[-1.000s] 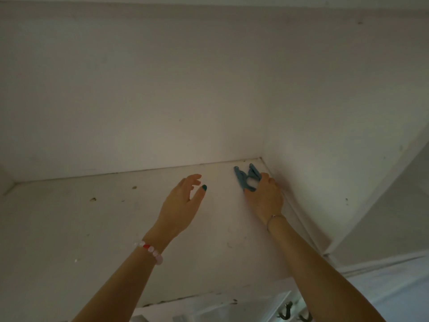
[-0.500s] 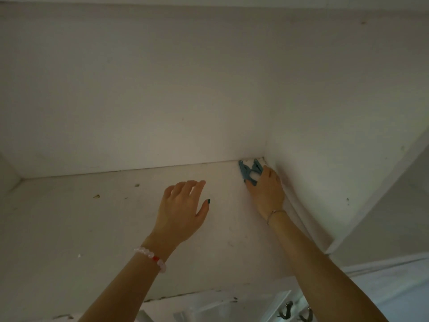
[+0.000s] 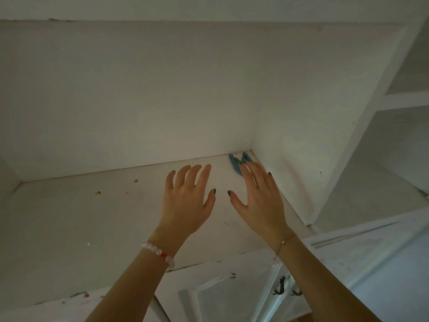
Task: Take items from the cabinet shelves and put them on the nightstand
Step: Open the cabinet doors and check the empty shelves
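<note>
Head view: blue clip (image 3: 235,165) lies just beyond the right hand (image 3: 260,201).

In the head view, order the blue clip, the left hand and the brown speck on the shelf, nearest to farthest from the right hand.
1. Blue clip, at the right hand's fingertips, back right corner.
2. Left hand, just beside it.
3. Brown speck, far to the left.

Left wrist: bead bracelet (image 3: 157,252), pale pink with one red bead. Right wrist: thin chain bracelet (image 3: 284,242), small charm. Dark teal fingernails (image 3: 214,191) on left hand (image 3: 185,201) and right hand (image 3: 261,201). Forearms bare.
</note>
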Motion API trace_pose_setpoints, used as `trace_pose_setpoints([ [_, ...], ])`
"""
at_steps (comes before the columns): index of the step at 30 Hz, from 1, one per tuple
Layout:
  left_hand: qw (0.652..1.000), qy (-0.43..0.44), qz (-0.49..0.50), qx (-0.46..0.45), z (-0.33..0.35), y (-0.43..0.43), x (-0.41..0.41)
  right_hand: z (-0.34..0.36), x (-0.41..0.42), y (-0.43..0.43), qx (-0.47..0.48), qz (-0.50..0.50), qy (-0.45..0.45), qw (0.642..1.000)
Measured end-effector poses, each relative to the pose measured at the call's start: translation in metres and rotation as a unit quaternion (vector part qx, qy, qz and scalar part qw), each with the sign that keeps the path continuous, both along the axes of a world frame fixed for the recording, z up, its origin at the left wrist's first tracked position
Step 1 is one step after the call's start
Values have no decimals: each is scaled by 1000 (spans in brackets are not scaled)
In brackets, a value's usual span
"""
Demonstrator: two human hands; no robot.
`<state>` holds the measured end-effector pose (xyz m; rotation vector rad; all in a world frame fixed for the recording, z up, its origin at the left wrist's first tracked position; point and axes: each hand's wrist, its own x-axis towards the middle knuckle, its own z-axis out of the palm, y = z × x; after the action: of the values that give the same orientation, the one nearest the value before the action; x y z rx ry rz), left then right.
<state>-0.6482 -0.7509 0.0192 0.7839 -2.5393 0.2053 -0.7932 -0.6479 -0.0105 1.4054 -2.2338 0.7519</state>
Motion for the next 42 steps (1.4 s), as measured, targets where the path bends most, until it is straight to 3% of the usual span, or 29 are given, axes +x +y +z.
trace_pose_setpoints([
  [16,997,22,-66,-34,-7,92,4,11,15,119,-45,-36,-8,998],
  [32,1000,6,7,-27,8,277,-5,29,-7,278,-71,39,-10,997],
  [42,993,64,-82,-59,57,355,-55,80,-43,374,-100,-14,53,993],
])
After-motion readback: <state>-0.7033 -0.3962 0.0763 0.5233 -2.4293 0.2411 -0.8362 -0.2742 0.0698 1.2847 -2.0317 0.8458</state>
